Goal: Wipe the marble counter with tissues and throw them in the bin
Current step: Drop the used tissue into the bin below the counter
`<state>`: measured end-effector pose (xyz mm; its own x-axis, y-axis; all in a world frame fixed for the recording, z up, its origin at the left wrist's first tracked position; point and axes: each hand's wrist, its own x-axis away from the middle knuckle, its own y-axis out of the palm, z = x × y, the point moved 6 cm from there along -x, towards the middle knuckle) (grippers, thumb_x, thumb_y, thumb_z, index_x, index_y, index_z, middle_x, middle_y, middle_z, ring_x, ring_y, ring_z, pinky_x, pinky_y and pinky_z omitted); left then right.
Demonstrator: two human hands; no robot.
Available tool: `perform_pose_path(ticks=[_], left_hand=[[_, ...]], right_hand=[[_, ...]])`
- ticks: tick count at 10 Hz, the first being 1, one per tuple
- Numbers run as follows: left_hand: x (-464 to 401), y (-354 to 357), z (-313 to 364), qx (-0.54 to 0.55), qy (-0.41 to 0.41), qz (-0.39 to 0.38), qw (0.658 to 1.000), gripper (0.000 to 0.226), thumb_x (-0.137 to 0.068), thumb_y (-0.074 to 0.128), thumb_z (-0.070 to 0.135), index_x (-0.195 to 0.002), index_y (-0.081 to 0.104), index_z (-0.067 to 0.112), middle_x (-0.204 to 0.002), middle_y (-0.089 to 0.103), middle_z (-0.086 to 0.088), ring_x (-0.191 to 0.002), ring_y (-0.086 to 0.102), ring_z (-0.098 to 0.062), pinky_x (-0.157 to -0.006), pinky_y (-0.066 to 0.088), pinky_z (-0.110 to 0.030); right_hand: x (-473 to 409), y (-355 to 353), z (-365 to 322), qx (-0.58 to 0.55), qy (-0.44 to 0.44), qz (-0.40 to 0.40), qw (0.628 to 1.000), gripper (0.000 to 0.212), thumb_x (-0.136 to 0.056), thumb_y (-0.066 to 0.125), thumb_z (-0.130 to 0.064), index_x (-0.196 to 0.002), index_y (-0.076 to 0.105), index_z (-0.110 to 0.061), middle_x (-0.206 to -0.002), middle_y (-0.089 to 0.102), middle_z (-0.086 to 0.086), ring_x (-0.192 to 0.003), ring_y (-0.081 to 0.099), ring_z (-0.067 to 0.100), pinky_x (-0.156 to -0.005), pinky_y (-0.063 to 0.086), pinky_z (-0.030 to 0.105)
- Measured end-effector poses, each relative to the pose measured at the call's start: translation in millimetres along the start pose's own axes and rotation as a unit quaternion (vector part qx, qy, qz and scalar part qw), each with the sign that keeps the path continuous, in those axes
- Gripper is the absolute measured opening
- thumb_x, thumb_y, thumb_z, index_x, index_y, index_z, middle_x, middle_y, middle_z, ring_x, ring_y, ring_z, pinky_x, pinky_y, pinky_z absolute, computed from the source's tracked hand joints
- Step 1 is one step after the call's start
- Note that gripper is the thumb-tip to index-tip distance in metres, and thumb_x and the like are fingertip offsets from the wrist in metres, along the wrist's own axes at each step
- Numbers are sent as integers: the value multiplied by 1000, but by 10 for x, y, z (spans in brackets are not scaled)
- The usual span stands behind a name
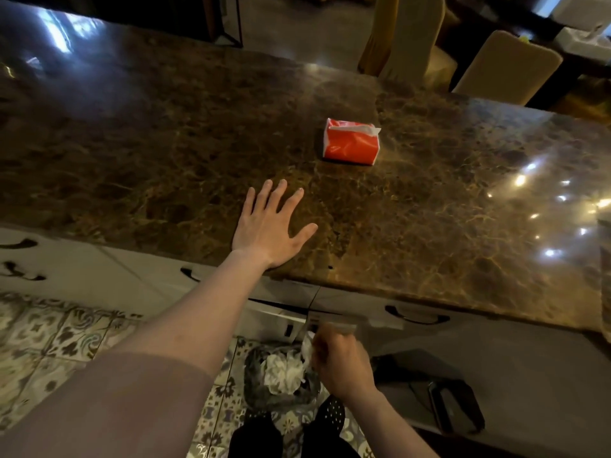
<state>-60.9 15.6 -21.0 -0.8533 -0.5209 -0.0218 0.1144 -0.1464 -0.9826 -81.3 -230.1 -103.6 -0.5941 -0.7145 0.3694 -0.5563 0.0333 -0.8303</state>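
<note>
A brown marble counter (165,143) fills the upper view. On it lies a red tissue pack (350,142) with a white tissue poking out of its top. My left hand (269,226) rests flat on the counter near its front edge, fingers spread, holding nothing. Below the counter edge, my right hand (340,361) is closed on a crumpled white tissue (307,350), right above a small bin (251,378) on the floor. Crumpled white tissues (282,373) lie inside the bin.
White cabinet drawers with dark handles (416,317) run under the counter. The floor has patterned tiles (66,332). Covered chairs (506,67) stand beyond the counter's far edge. A dark flat object (456,408) lies low at the right.
</note>
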Motion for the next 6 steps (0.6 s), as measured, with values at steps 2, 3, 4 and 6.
perform_pose_path(ticks=[2,3,4,6], left_hand=[[-11,14,-19,3,-3,7,1000,82,-93,16,81,-162,14,38,-175,8,-2,-160,-5,-26,-129,1,-55],[-24,6,-20,5,-3,10,1000,81,-93,18,82,-161,15,39,-174,10,-2,-160,-3,-26,-129,2,-55],[-6,1,-17,1,-2,7,1000,81,-92,17,82,-161,15,39,-174,10,-2,-160,-3,-25,-129,3,-55],[-3,-37,-6,6,-4,9,1000,81,-93,17,83,-161,15,40,-174,10,0,-160,-4,-24,-129,3,-54]], right_hand=[[-72,243,18,-50,36,-25,998,11,-94,59,-24,-96,65,-15,-93,74,8,-87,68,33,-71,51,39],[-86,361,-6,-45,38,-54,997,11,-94,59,-23,-100,66,-19,-100,74,6,-94,68,32,-75,52,38],[-105,467,9,-31,40,-99,994,25,-93,58,-21,-115,67,-26,-117,70,6,-106,66,32,-85,52,37],[-149,378,50,-41,31,-114,992,29,-96,57,-29,-123,65,-36,-125,68,-3,-112,64,23,-91,53,36]])
